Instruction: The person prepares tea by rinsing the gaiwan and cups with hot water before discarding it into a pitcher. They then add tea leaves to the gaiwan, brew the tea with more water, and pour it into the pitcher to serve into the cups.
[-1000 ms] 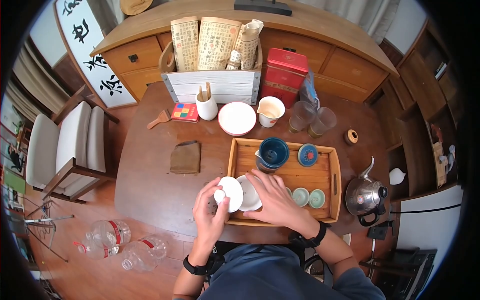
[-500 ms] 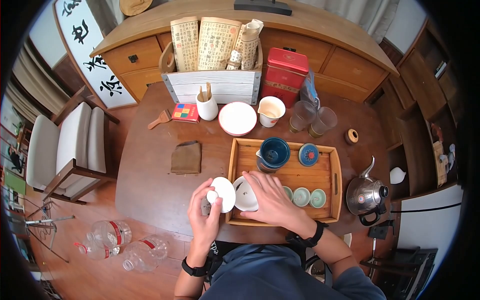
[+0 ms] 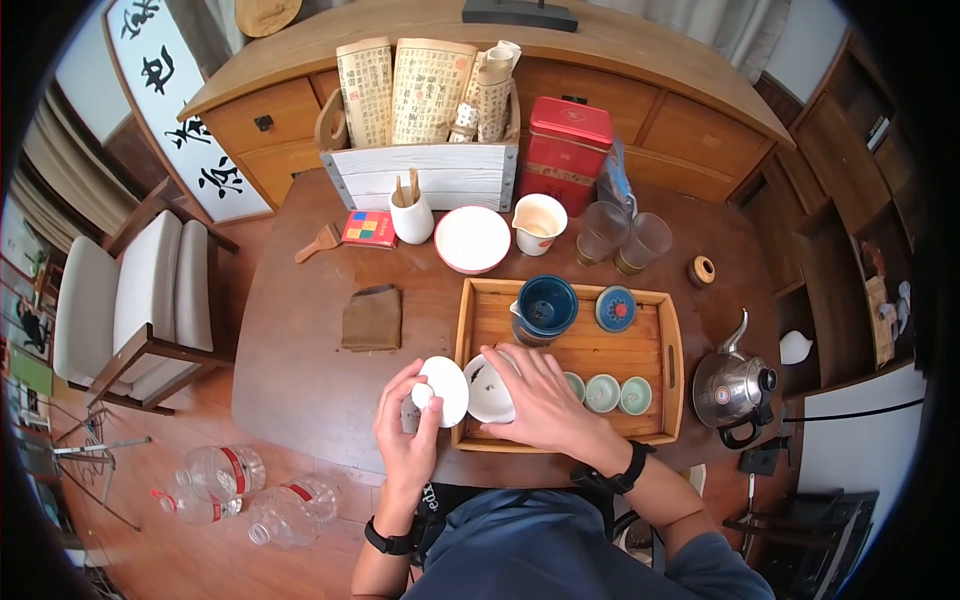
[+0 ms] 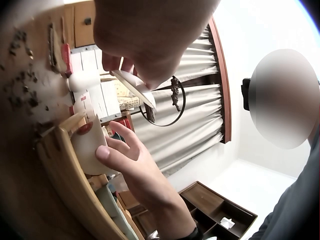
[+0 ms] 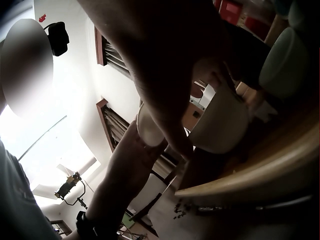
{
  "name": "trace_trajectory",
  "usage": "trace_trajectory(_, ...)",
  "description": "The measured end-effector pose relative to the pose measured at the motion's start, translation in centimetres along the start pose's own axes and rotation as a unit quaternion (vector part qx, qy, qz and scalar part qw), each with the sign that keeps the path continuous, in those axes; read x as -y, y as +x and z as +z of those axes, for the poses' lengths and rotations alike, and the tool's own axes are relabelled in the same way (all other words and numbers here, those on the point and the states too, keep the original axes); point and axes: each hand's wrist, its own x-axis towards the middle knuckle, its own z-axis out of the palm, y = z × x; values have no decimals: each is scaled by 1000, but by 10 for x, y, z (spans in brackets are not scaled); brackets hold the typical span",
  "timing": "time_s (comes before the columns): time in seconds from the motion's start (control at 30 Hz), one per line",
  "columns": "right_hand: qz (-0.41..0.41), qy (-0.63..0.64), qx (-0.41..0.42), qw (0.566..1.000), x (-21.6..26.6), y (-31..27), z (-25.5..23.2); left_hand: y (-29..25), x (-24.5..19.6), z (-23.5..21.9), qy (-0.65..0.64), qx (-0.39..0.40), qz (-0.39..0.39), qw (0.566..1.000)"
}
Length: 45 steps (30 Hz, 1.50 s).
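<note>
Shifted left since a second ago, the lid is pinched in my left hand; beside it, my half-curled right hand grips the bowl, whose tilt should stay steady.

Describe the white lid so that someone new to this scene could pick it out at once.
Find the tray on the table. By its near left corner, the person's left grip holds the white lid. Its colour sets it apart from the blue lid on the tray, and its small knob from the deep bowl beside it.
</note>
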Motion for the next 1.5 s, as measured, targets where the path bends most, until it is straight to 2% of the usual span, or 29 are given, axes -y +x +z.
trace_trajectory(0.2,-4,4,-17,1000,0,-2,0,-2,1,-3,7,0,-10,1000)
trace_trajectory(0.47,6,-2,-55,998,0,-11,-39,-1,2,-4,12,0,-13,1000)
trace_trajectory(0.83,88,-18,-62,994,-7,-68,-105,0,-6,13,27,46,15,998)
trace_trajectory(1.07,149,4,-99,984,-19,-92,-125,-2,-24,47,52,171,81,981)
trace_trajectory(1.2,140,17,-108,984,-27,-99,-125,0,-39,75,98,261,132,951)
trace_trajectory(1.3,122,12,-109,986,-30,-101,-122,-1,-36,95,128,284,181,933)
trace_trajectory(1.5,101,14,-107,989,-35,-102,-117,-4,-27,112,162,300,177,923)
